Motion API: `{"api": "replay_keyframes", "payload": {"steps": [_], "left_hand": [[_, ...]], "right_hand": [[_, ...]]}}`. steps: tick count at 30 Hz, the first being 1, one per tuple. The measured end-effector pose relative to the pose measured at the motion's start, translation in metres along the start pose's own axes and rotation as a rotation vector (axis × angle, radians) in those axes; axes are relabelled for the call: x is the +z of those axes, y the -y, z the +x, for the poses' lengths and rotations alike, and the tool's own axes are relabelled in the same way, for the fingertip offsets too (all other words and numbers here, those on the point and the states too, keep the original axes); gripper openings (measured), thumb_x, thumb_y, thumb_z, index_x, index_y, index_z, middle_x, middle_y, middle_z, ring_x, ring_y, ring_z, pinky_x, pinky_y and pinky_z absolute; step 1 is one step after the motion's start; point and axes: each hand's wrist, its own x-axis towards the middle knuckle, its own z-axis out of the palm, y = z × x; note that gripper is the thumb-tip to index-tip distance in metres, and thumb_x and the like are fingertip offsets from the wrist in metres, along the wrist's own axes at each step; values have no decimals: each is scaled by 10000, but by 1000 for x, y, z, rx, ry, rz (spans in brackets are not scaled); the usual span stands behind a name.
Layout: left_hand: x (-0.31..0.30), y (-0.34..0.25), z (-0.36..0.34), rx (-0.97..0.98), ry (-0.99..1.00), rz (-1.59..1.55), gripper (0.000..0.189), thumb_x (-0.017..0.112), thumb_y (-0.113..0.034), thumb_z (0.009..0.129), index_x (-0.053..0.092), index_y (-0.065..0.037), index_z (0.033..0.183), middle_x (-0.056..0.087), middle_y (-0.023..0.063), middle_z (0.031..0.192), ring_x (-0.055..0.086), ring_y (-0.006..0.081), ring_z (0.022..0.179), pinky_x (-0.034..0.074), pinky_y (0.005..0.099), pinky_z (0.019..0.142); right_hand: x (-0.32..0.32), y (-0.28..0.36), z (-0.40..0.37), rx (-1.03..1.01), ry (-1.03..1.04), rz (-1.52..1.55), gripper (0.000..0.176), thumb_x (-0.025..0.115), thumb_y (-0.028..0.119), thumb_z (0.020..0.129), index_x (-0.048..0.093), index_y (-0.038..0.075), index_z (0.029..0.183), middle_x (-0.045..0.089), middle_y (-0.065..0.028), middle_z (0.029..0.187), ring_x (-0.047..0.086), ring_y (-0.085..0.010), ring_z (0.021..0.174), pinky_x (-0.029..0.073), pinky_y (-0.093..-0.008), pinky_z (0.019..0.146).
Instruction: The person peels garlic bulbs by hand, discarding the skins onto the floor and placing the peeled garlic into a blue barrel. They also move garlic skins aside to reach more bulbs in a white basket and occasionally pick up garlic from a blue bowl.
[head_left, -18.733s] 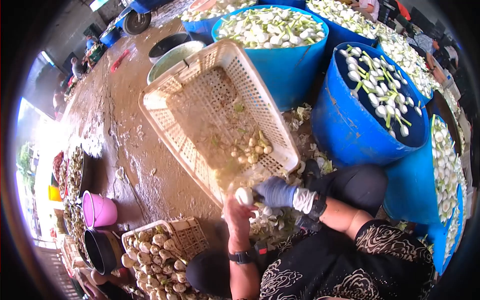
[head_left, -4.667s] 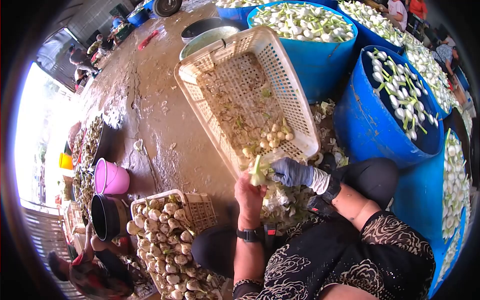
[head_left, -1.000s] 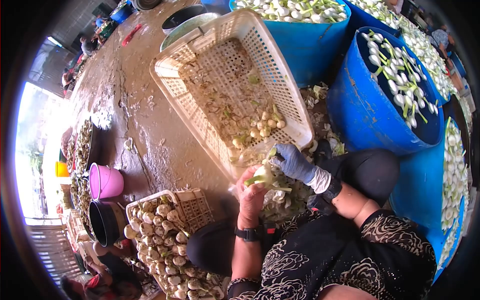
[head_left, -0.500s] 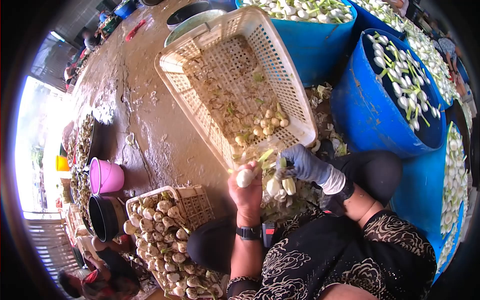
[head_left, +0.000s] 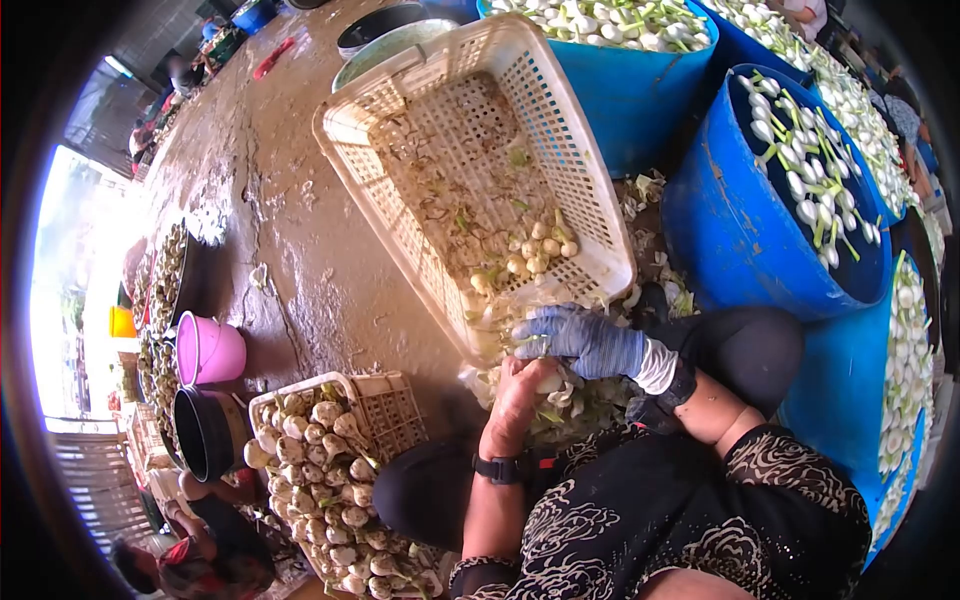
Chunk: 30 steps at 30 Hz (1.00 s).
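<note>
My left hand (head_left: 512, 400), bare with a dark watch at the wrist, is closed around a pale garlic bulb (head_left: 545, 377), mostly hidden by the fingers. Directly above it, my right hand (head_left: 585, 342) in a grey-blue glove curls its fingers down close to the left fingertips; what they grip is hidden. Both hands are over a heap of pale peelings (head_left: 560, 415) at the near end of a large cream plastic crate (head_left: 400, 235). Several trimmed bulbs (head_left: 537, 247) and scraps lie in that crate.
A second crate (head_left: 400, 405) of unpeeled bulbs (head_left: 325, 470) stands at lower left, near a pink bucket (head_left: 210, 350) and a black bucket (head_left: 205, 435). Blue barrels (head_left: 750, 210) with white, green-stemmed bulbs stand at right. Another person (head_left: 200, 550) sits at lower left.
My right hand has moved left and up, over my left hand. The left hand has turned and shifted slightly right and down; its white bulb is now largely covered.
</note>
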Motion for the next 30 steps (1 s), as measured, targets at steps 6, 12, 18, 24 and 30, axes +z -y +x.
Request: {"api": "replay_keyframes", "payload": {"steps": [6, 12, 18, 24, 30], "left_hand": [[-16, 9, 11, 50, -6, -177, 372, 733, -254, 738, 557, -5, 952, 474, -40, 615, 414, 50, 487, 291, 168, 431], [-2, 5, 9, 177, -84, -273, 458, 750, -131, 714, 546, 14, 1099, 461, -57, 645, 384, 31, 494, 292, 174, 439], [-8, 0, 18, 231, -396, -375, 184, 604, -92, 874, 589, -5, 1035, 380, -91, 570, 296, 18, 435, 242, 182, 406], [-4, 12, 23, 64, -295, 95, 257, 631, -141, 865, 588, 27, 1055, 583, 15, 736, 503, 59, 623, 394, 206, 541], [1, 37, 25, 434, 197, 945, 420, 695, -274, 778, 604, 18, 1065, 636, 192, 1014, 605, 337, 949, 479, 375, 822]], "right_hand": [[7, -6, -12, 448, 291, -11, 265, 586, 199, 798, 621, 116, 1048, 597, -126, 865, 597, -342, 837, 472, -435, 737], [27, -20, -21, 563, 174, 285, 249, 609, 197, 825, 616, 80, 1044, 634, -172, 852, 617, -355, 813, 480, -423, 715], [22, -55, -14, 591, -7, 197, 284, 609, 277, 850, 635, 33, 992, 645, -184, 834, 626, -337, 748, 479, -388, 696], [-87, -142, 84, 449, -956, 1240, 175, 572, 169, 892, 614, -1, 902, 616, -72, 778, 578, -136, 589, 505, -273, 600], [-47, -168, 145, 757, -411, 670, 236, 658, 214, 840, 650, 5, 730, 633, -60, 622, 581, -106, 546, 503, -263, 560]]}}
